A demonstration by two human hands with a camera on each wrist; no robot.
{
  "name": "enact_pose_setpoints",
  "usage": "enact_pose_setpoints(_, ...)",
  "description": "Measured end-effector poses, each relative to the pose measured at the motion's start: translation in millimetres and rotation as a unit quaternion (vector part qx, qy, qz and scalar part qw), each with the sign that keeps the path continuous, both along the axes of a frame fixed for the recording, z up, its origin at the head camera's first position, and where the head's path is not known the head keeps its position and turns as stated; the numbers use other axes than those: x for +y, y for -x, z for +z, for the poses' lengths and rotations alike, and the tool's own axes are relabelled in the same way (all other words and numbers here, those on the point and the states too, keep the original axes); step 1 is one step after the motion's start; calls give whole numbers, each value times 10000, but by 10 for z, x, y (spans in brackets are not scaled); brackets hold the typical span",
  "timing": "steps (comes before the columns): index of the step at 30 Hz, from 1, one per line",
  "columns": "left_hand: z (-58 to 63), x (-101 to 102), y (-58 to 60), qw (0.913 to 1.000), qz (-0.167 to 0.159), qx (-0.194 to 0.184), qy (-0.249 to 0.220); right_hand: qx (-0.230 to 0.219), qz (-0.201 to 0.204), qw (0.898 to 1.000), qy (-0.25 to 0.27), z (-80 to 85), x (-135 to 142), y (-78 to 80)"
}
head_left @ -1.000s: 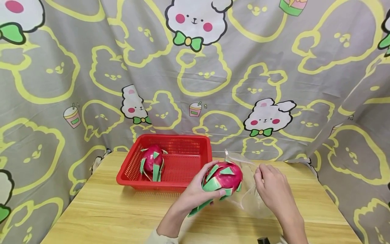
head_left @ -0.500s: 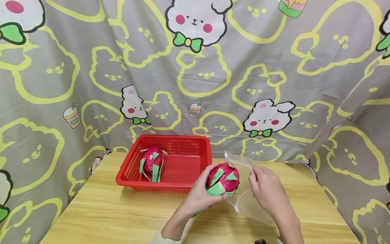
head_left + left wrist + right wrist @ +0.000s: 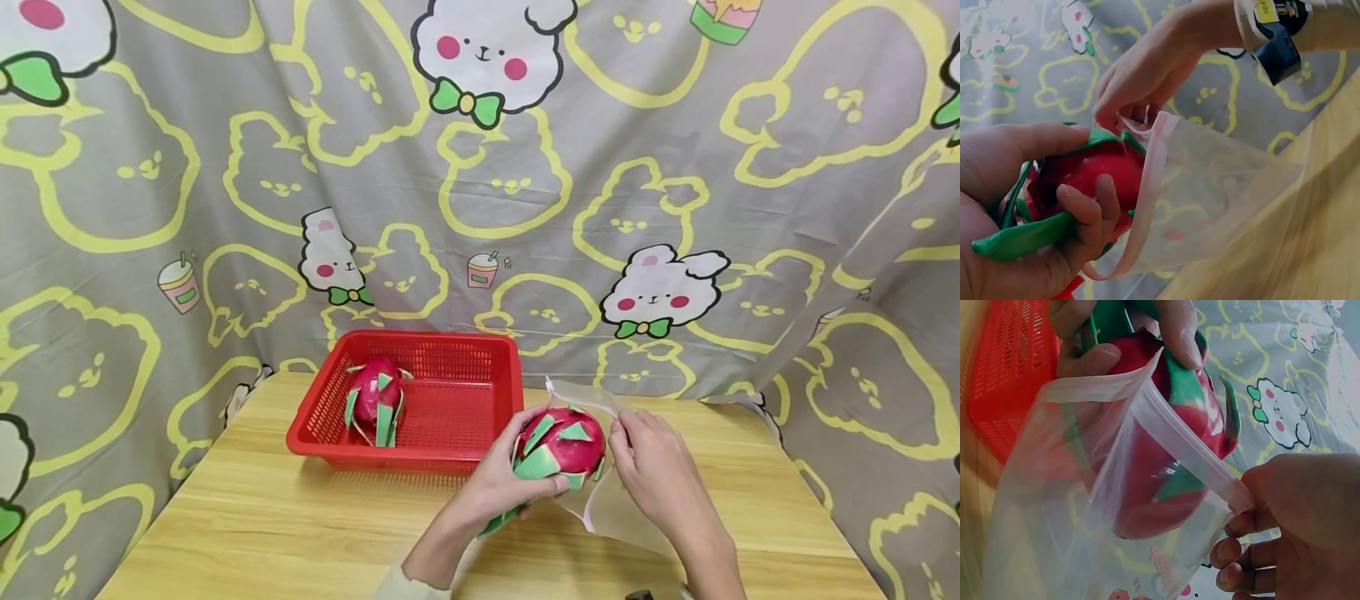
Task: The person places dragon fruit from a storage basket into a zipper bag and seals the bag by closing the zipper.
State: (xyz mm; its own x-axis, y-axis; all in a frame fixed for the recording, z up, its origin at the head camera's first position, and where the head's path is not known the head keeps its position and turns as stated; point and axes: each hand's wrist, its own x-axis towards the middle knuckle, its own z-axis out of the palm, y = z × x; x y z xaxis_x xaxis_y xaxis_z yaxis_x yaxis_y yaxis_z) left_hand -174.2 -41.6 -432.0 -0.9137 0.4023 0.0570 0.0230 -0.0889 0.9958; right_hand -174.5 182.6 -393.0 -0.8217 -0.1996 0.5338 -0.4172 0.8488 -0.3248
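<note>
so, the left hand (image 3: 493,477) grips the fruit (image 3: 568,443), and to its right the right hand (image 3: 654,460) pinches the bag (image 3: 1210,197); best hold it wide.

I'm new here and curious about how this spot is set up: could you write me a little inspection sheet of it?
Surface: wood-look table.
Job's things: dragon fruit at the open mouth of a clear bag, how far inside unclear; second fruit in a red basket.
Clutter: black tip at the head view's lower edge, too cropped to name.
Hands: left hand grips the dragon fruit; right hand pinches the bag's rim.
Cables: nothing seen.
Surroundings: grey cartoon-print curtain.
</note>
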Motion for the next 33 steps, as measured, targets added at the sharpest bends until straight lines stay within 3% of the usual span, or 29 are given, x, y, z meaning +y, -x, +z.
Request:
enact_pose_setpoints(4,-24,-10,22,9982,-216,-311,-465,75,33,10000,22,-1,-2,4)
enact_pose_setpoints(10,-37,0,22,9879,-529,-784,-1232,145,55,9999,52,-8,-1,8)
enact_pose_setpoints(23,-28,26,3,9829,188,-1186,-1397,224,43,9997,89,-4,0,0)
enact_pose_setpoints(33,-39,6,21,9786,-130,-1244,-1633,490,75,9987,88,-2,-5,7)
